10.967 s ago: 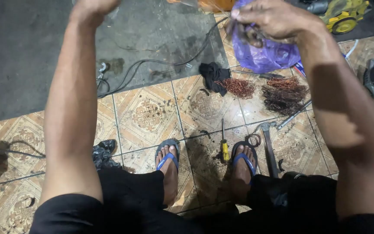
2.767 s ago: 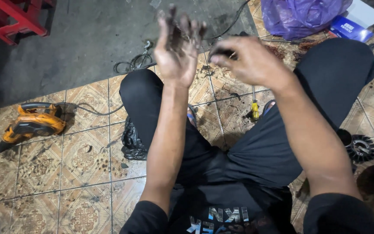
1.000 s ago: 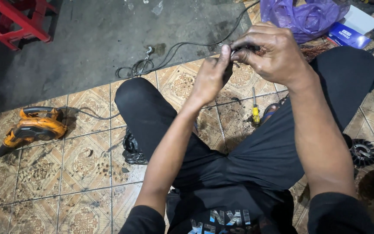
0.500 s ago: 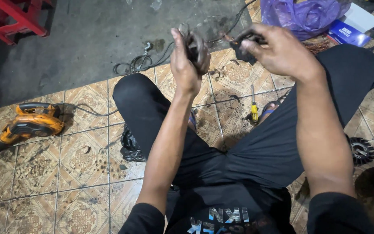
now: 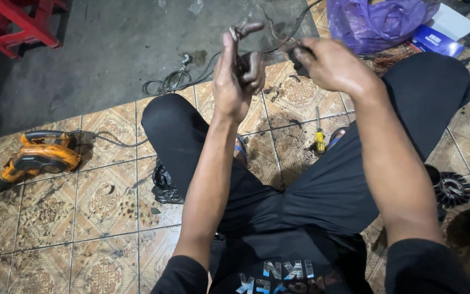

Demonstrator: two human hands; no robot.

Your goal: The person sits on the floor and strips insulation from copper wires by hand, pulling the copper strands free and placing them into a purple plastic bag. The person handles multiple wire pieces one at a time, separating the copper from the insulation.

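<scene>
Head view:
Left hand [image 5: 237, 73]: my greasy fingers curl shut around a small dark metal part [image 5: 247, 64], raised above my knees for a look.
Right hand [image 5: 330, 64]: pinching another dark piece [image 5: 299, 53], just right of the part.
Screwdriver [image 5: 319, 133]: yellow-handled, on tiles [image 5: 104, 201] below the part, within reach.
Blower [image 5: 39, 158]: orange, far left, set aside.

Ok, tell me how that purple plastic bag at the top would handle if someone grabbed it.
The purple plastic bag would probably be floppy: its thin film lies crumpled and folded. It likely sags around whatever fills it, since it bulges unevenly on the tiled floor. Its glossy surface may slip a little in greasy hands, and it looks unlikely to roll.
</scene>
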